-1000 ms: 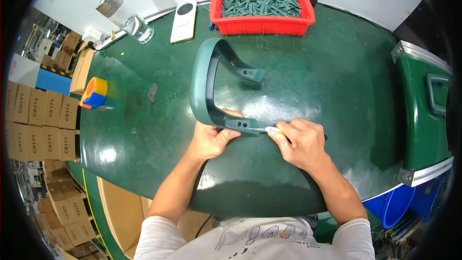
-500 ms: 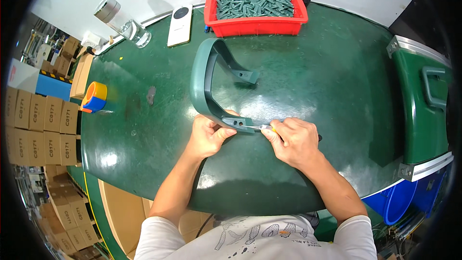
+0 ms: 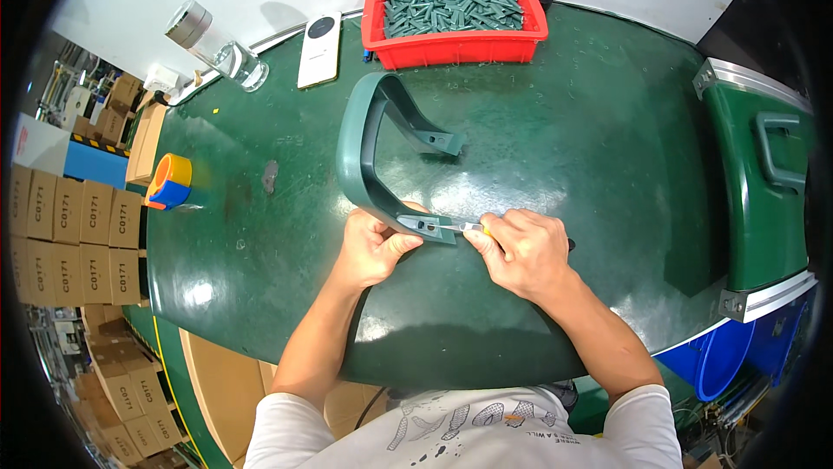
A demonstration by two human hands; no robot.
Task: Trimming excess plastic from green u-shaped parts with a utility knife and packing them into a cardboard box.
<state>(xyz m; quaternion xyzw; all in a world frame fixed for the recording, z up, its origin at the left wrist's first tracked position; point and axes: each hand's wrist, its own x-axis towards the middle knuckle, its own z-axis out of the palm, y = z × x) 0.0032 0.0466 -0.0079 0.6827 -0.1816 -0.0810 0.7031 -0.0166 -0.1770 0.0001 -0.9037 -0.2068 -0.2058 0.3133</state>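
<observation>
Left hand (image 3: 370,250)'s clamped on a U-shaped green plastic handle (image 3: 354,150) above the glossy green counter (image 3: 599,104), right hand (image 3: 526,249)'s gripping a slim yellow-and-silver tool (image 3: 469,227), near end looks mid-job, can't tell about the far one

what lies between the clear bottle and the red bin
In the head view, a white phone lies between them, with a small blue item close beside the bin.

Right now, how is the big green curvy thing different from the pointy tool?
The green piece is large and bent; the tool is small and slim. The left hand grips the green piece near one end; the right hand grips the tool. Both are hand-held.
</observation>
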